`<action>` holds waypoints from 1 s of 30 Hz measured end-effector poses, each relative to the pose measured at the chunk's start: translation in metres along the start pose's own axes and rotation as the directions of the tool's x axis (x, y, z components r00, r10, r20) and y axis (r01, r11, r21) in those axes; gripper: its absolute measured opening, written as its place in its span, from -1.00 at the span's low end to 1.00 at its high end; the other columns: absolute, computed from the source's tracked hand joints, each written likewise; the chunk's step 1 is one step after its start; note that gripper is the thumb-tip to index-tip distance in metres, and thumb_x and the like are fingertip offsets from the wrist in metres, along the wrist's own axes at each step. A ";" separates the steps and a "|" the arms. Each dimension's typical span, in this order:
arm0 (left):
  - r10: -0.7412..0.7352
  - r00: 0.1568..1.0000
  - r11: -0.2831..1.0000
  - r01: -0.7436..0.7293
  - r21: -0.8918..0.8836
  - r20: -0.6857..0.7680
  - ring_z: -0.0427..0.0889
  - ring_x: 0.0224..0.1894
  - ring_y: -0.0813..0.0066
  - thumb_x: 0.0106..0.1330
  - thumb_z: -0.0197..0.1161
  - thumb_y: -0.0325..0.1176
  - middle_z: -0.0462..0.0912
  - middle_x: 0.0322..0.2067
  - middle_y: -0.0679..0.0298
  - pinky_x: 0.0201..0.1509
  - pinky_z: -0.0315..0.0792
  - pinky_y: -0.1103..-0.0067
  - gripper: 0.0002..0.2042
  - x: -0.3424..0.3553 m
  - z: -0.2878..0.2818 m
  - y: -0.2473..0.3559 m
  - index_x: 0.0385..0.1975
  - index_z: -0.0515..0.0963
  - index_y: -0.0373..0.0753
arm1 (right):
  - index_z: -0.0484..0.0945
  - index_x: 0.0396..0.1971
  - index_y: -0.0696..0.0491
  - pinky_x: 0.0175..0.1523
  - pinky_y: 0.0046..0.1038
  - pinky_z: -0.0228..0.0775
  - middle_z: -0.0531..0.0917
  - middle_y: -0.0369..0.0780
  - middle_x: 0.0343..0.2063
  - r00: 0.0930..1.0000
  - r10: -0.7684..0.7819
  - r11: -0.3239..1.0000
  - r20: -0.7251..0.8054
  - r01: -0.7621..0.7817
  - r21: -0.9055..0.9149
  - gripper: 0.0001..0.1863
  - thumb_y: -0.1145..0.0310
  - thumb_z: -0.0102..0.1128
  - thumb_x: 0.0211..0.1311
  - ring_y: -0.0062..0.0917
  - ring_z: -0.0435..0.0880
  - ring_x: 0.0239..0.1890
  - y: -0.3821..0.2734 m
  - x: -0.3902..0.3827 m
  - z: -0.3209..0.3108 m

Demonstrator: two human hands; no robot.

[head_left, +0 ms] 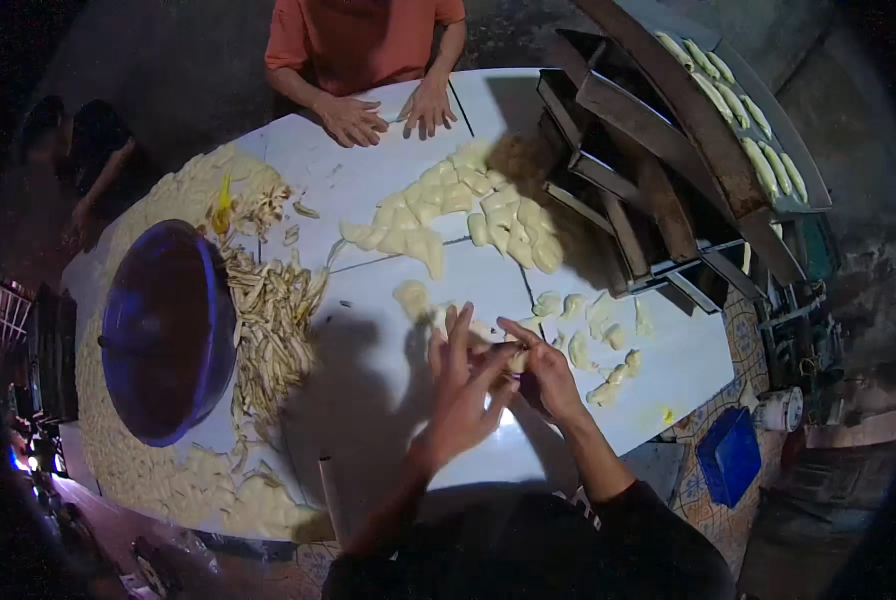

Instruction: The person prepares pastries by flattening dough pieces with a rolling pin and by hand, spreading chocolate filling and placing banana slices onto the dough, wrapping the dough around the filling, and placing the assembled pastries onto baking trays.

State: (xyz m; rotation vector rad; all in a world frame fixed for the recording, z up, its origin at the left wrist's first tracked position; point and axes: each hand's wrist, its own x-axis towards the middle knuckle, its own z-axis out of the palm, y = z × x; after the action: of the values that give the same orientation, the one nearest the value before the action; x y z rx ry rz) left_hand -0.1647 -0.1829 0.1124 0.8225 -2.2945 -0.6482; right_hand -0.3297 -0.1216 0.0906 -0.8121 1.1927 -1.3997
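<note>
My hands are together over the near middle of the white table. My left hand (465,388) has its fingers stretched out and spread, its fingertips close to my right hand. My right hand (548,378) is curled around a small piece of pale dough (517,362), mostly hidden by the fingers. Flat dough pieces (608,318) and a few lumpy ones lie just right of my hands. Beyond them are overlapping dough pieces (430,200). A heap of brownish filling strips (273,325) lies on the left, beside a large dark bowl (173,430).
Across the table, a person in an orange shirt (358,45) has both hands (353,120) on the tabletop. Stacked metal trays (658,150) stand at right, the top one (803,165) bearing several shaped dough rolls. A blue bin (730,455) sits on the floor. More dough pieces cover the table's left.
</note>
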 end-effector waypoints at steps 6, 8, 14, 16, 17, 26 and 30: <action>-0.290 0.956 0.911 0.260 -0.320 -0.048 0.19 0.44 -0.08 0.13 0.41 -0.41 0.27 0.33 -0.05 0.42 0.20 0.14 -0.31 -0.069 -0.014 -0.031 0.33 0.34 -0.27 | 0.60 0.07 0.06 -0.10 -0.43 0.50 0.70 -0.21 -0.30 0.937 0.119 0.556 0.327 0.210 -0.804 -0.61 0.25 0.32 0.30 -0.47 0.65 -0.24 -0.010 -0.053 -0.044; -0.203 0.978 0.973 0.197 -0.123 -0.042 0.36 0.34 0.01 0.17 0.33 -0.48 0.55 0.14 0.10 0.42 0.19 0.17 -0.55 -0.066 -0.008 -0.061 0.11 0.56 -0.24 | 0.62 0.06 0.01 0.20 -0.29 0.44 0.69 -0.10 -0.04 0.880 0.387 0.168 0.277 0.228 -0.959 -0.55 0.23 0.40 0.17 -0.27 0.59 0.15 -0.017 -0.056 -0.039; 0.015 0.993 0.992 -0.030 0.124 0.117 0.38 0.35 0.17 0.19 0.28 -0.49 0.58 0.14 0.19 0.33 0.22 0.19 -0.64 0.003 0.008 -0.121 0.03 0.61 -0.19 | 0.67 -0.11 0.08 0.04 -0.18 0.47 0.68 -0.10 -0.21 0.901 -0.248 0.379 0.356 0.429 -0.820 -0.68 0.36 0.35 0.11 -0.15 0.62 -0.06 0.027 0.054 -0.014; 0.052 0.985 0.981 -0.081 0.178 0.162 0.37 0.36 0.19 0.20 0.29 -0.46 0.57 0.16 0.21 0.34 0.21 0.21 -0.65 0.012 0.009 -0.132 0.03 0.62 -0.18 | 0.67 -0.15 0.10 -0.02 -0.17 0.50 0.68 -0.09 -0.24 0.836 -0.386 0.300 0.389 0.513 -0.804 -0.71 0.39 0.33 0.10 -0.14 0.64 -0.13 0.045 0.077 -0.008; 0.075 0.975 0.966 -0.123 0.227 0.207 0.36 0.38 0.21 0.21 0.29 -0.43 0.56 0.18 0.23 0.35 0.20 0.22 -0.65 0.014 0.009 -0.139 0.03 0.62 -0.16 | 0.67 -0.18 0.12 -0.05 -0.17 0.50 0.67 -0.08 -0.24 0.862 -0.309 0.259 0.403 0.484 -0.836 -0.73 0.43 0.31 0.08 -0.13 0.64 -0.15 0.054 0.084 -0.008; -0.197 0.963 0.959 0.228 -0.169 0.185 0.57 0.15 0.13 0.30 0.31 -0.34 0.60 0.09 0.03 0.23 0.35 0.26 -0.59 0.052 0.015 -0.141 0.15 0.54 -0.22 | 0.60 -0.22 0.20 -0.16 -0.50 0.44 0.62 -0.24 -0.39 0.988 -0.154 0.875 0.026 0.149 -0.461 -0.82 0.37 0.19 0.42 -0.59 0.57 -0.31 0.020 0.145 0.016; -0.327 0.933 0.868 0.359 -0.344 0.149 0.65 -0.19 0.39 0.51 0.11 -0.28 0.67 -0.11 0.10 -0.09 0.54 0.48 -0.66 0.063 0.027 -0.190 0.16 0.46 -0.34 | 0.58 -0.04 0.17 -0.20 -0.54 0.43 0.62 -0.28 -0.30 0.998 0.047 0.950 0.048 -0.030 -0.312 -0.69 0.24 0.21 0.42 -0.66 0.53 -0.32 0.021 0.180 0.029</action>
State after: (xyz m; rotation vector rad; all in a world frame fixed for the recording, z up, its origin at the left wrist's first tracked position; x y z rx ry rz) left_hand -0.1484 -0.3499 0.0008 1.0408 -2.0174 -1.2521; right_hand -0.3315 -0.3010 0.0537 -1.0336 1.3992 -1.1642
